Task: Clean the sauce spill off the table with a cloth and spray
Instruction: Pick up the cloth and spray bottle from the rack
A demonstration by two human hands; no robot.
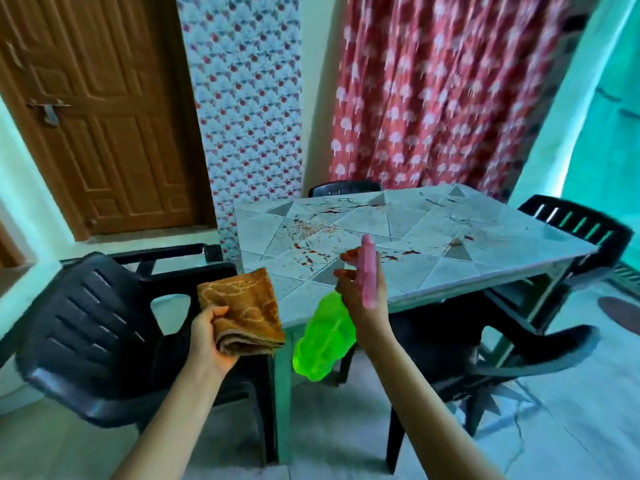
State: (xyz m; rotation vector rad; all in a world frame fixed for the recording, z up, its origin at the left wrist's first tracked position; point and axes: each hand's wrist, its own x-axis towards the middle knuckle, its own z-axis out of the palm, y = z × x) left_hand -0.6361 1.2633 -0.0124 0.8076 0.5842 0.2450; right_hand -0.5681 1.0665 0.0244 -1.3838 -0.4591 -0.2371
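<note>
At the near corner of a pale, triangle-patterned table point(485, 268), we hold both tools ready, short of the mess. The red sauce spill point(311, 233) lies in streaks and specks across the tabletop's middle and far side, untouched by cloth or spray as far as we can see.

Our left hand point(207, 336) grips a folded brown cloth point(247, 310) at its near edge. The thumb presses on top and the fingers curl beneath, out of sight. The cloth is in the air beside the table corner, above a black plastic chair point(90, 327). We judge it soft, thick and light, easy to bunch. It is best held by the folded wad, so that a flat face meets the table.

Our right hand point(356, 292) wraps the neck of a spray bottle point(323, 341), its green body tilted down towards us and its pink head point(367, 271) pointing up over the table edge. Two fingertips point(346, 255) stick out beside the head, slightly apart; whether they rest on a trigger we cannot tell through the blur. The bottle looks like stiff, light plastic, possibly slick if wet, so the neck seems the sound place to hold it.
</note>
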